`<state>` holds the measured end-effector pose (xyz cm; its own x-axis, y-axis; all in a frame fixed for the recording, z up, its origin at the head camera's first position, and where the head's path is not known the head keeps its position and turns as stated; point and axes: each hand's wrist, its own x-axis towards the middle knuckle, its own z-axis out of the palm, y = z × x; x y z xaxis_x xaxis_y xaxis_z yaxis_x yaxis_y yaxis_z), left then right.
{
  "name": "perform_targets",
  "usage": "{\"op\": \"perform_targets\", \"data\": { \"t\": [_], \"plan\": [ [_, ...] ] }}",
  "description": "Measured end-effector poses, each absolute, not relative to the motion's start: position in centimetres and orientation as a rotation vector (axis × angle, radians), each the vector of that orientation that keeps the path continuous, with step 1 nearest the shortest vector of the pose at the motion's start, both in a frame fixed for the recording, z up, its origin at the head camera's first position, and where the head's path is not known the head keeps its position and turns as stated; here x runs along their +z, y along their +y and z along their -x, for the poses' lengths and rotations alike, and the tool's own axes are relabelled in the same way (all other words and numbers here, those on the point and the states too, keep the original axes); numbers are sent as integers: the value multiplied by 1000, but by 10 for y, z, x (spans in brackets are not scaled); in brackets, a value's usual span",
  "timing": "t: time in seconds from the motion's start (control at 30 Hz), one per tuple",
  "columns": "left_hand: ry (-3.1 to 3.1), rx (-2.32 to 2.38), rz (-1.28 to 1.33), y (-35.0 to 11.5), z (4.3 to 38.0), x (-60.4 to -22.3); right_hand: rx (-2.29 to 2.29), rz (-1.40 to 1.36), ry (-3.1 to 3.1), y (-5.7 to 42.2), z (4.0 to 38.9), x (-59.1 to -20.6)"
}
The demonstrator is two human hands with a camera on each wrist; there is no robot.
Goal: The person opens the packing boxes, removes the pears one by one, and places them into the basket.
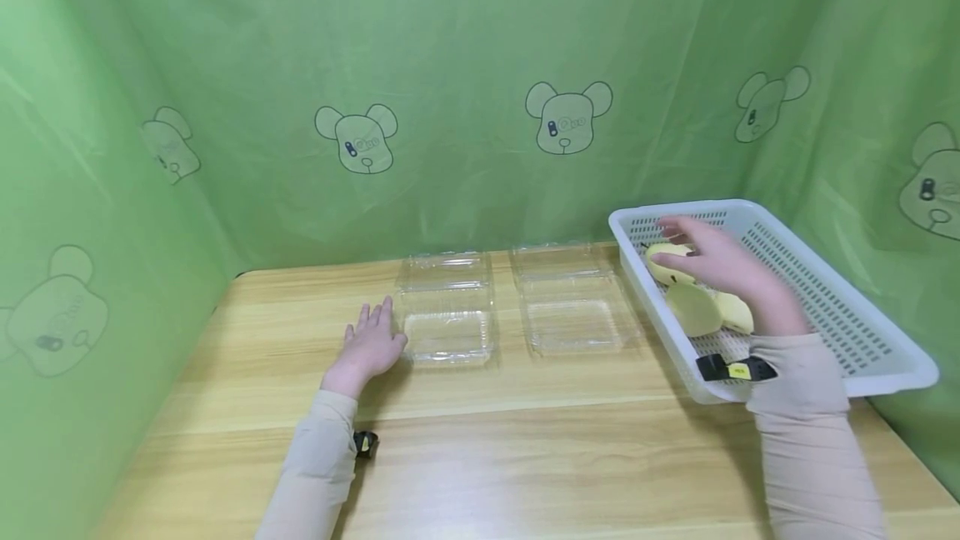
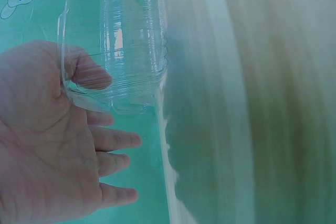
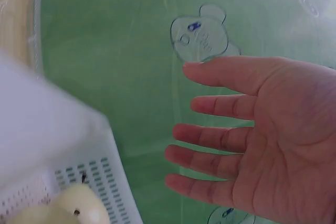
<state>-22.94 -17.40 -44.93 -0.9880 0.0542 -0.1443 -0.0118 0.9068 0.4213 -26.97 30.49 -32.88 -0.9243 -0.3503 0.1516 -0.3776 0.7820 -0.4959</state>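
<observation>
My left hand [image 1: 369, 346] is just left of a clear plastic clamshell box [image 1: 448, 336], its fingers spread. In the left wrist view the thumb of that hand [image 2: 47, 140] shows through the box's clear wall [image 2: 115, 51]; I cannot tell whether they touch. Over the white basket [image 1: 840, 298] hovers my right hand [image 1: 716, 261], thumb apart from the fingers and nothing in its grasp. Below it lie several pale yellow pears [image 1: 693, 311], partly hidden by the hand and arm. The right wrist view shows the right hand's [image 3: 283, 135] extended fingers and pears [image 3: 84, 208] at lower left.
A second clear clamshell box [image 1: 577, 323], lid raised like the first, stands between the left box and the basket. All rest on a wood-grain table [image 1: 480, 457]. A green curtain [image 1: 465, 40] with bear-head prints closes off the back and both sides.
</observation>
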Motion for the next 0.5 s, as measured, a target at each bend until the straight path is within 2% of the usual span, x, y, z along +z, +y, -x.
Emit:
{"op": "perform_targets", "data": {
  "t": [0.5],
  "plan": [
    [2940, 602, -56, -173, 229, -448, 950, -694, -2846, 263, 258, -328]
  ]
}}
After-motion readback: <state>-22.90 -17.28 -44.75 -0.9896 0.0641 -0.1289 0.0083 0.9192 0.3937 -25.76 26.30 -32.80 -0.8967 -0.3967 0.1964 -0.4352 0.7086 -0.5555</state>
